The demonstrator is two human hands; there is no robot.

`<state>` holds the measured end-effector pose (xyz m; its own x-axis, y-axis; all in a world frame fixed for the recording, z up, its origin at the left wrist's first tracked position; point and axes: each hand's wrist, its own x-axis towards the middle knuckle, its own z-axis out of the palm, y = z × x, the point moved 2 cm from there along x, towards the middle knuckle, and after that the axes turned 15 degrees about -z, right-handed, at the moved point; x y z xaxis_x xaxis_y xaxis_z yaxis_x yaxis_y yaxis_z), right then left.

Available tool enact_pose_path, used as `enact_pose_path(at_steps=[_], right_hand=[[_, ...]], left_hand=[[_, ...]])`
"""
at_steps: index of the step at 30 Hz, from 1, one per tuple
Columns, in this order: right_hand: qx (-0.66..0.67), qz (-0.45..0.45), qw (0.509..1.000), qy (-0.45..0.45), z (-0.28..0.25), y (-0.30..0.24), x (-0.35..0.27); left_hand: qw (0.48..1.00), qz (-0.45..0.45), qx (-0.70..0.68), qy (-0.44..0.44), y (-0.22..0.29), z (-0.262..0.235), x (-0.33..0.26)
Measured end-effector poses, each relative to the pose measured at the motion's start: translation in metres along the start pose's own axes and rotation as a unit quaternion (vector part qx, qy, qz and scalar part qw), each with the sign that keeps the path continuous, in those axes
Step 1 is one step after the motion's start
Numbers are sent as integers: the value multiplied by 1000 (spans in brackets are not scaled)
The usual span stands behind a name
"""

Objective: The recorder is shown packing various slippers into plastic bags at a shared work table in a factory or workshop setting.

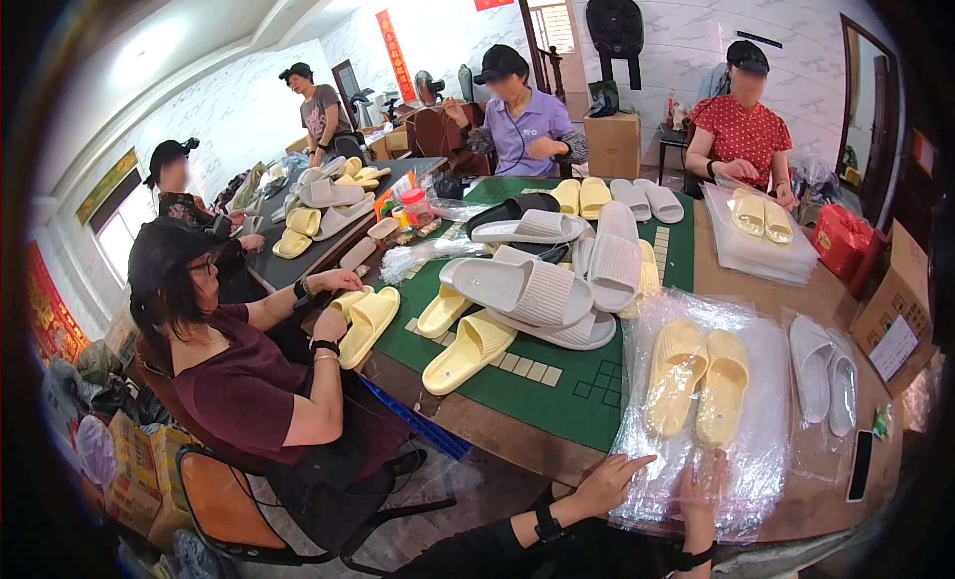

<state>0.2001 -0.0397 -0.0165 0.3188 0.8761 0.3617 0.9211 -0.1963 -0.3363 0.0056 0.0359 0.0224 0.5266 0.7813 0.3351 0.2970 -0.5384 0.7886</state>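
The wide fisheye view looks from the person's head, down and forward across the table (497, 430), with straight edges bowing toward a dark round rim. Close to it, at the near right, are the left hand (612, 483) and right hand (703, 480); the far wall (686, 67) stands well beyond.

Bright, pale light spreads from a ceiling (147, 54) patch and a washed-out window (121, 231) beyond the left side of the desk (532, 446). White glare streaks the plastic bags (764, 405) along its near edge, veiling the right hand (704, 487); fisheye distortion bends straight lines toward a black rim.
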Motion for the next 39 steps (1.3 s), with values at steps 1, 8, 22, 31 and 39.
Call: enact_pose_path(at_steps=[1, 8, 22, 31, 39], right_hand=[[2, -3, 1000, -2, -5, -7, 2], [23, 9, 998, -59, -28, -30, 8], [109, -193, 975, -8, -36, -76, 16], [71, -172, 981, -50, -25, -78, 21], [49, -200, 978, -35, -36, -91, 11]], left_hand=[[1000, -4, 3, 0, -1, -1, -1], [1000, -11, 9, -7, 0, -1, -1], [1000, 6, 5, 18, -6, 2, -2], [1000, -6, -7, 2, -10, 4, -3], [1000, -6, -6, 5, -10, 2, -4]])
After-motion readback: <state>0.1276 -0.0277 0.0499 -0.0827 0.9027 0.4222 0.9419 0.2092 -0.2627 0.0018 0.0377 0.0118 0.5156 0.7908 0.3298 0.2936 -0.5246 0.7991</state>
